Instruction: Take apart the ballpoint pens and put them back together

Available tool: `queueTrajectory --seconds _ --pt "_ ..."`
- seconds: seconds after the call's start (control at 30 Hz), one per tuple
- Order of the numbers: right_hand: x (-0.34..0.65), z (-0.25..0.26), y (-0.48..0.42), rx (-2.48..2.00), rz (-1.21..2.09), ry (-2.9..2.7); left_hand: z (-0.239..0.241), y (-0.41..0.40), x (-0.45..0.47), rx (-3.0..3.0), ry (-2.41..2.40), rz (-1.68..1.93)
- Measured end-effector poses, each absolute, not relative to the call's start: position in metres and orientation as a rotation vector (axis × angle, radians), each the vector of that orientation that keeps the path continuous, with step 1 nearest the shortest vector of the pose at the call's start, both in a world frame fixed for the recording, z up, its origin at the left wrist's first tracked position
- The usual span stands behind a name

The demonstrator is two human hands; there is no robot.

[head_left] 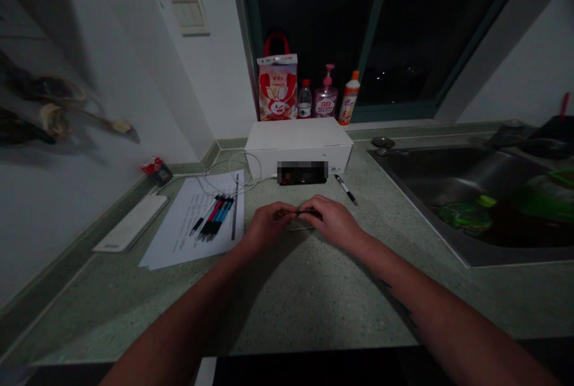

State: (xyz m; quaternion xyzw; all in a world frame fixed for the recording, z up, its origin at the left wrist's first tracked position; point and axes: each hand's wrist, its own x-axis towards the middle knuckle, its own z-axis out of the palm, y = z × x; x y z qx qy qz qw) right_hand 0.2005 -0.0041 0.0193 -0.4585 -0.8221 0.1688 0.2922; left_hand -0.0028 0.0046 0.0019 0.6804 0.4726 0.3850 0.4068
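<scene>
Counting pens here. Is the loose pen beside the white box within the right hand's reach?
Probably yes: the loose pen lies on open countertop just past the right hand, though that hand holds a dark pen.

White box (298, 144), sink (424, 165), pens (215, 216) on paper (179, 245)

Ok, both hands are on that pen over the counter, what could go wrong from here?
The pen between left hand and right hand is thin and the light dim: if it slips, it may roll across the counter into the sink. The loose pen just beyond the right hand could get knocked the same way.
</scene>
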Motion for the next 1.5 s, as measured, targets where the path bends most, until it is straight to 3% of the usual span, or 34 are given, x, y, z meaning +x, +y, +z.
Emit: queueTrajectory --seconds 0.33,1.5 --pt "0.1970 0.0165 -0.0062 -1.290 0.622 -2.054 0.0054 0.0032 -0.0015 1.676 1.165 1.051" --pt "0.1991 0.0183 -0.0038 -1.322 0.573 -2.051 0.0088 0.0052 -0.0025 1.638 1.226 1.069"
